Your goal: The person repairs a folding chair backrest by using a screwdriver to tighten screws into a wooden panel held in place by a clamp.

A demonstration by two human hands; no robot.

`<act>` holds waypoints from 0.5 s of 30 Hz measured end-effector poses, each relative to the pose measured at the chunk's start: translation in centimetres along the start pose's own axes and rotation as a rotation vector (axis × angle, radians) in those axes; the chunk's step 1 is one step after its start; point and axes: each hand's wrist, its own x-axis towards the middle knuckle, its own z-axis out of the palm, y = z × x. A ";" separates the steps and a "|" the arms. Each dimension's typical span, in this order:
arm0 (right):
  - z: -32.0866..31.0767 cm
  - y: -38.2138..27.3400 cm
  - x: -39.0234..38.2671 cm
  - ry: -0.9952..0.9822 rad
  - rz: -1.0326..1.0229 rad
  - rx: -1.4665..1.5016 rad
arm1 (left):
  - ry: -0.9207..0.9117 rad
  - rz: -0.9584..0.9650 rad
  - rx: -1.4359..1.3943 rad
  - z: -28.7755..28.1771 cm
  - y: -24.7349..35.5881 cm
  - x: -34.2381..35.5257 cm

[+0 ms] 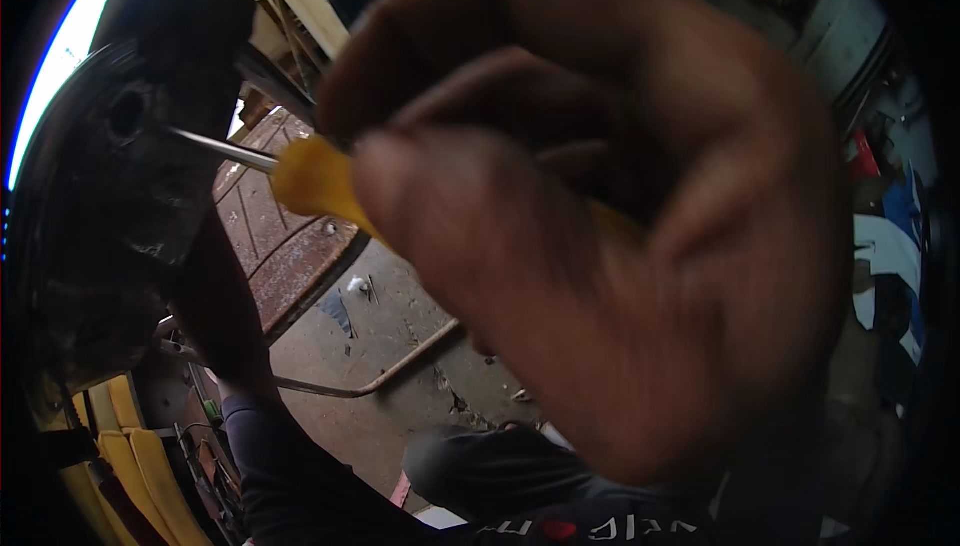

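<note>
Close to the camera, my right hand (640,226) is closed round the yellow handle of a screwdriver (315,181). Its thin metal shaft points left, and the tip meets or overlaps a dark, greasy metal part (100,216) near a round hole; contact is not certain. That part fills the left side of the view and has a curved outer edge. From below, my left forearm in a dark sleeve reaches up to it. My left hand (215,286) lies in shadow behind or against the part, with its fingers hidden.
A rusty ribbed metal plate (290,236) stands beyond the part. A bent metal rod (390,376) runs over the stained floor (330,351). Yellow slats (150,466) are at the lower left. White and blue scraps (890,246) lie at the right. My bent leg (490,466) is below.
</note>
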 end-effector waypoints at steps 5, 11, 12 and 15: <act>1.2 0.6 -0.4 -0.038 0.057 0.125 | 0.011 -0.089 0.283 0.2 -1.4 -1.3; 1.2 0.6 0.1 -0.064 0.134 0.221 | 0.019 -0.105 0.446 1.3 -2.7 -1.1; 1.0 0.8 0.4 -0.073 0.163 0.254 | 0.033 -0.109 0.467 1.4 -3.0 -1.2; 0.3 1.5 1.3 -0.112 0.329 0.386 | 0.108 -0.099 0.493 2.2 -4.6 -1.7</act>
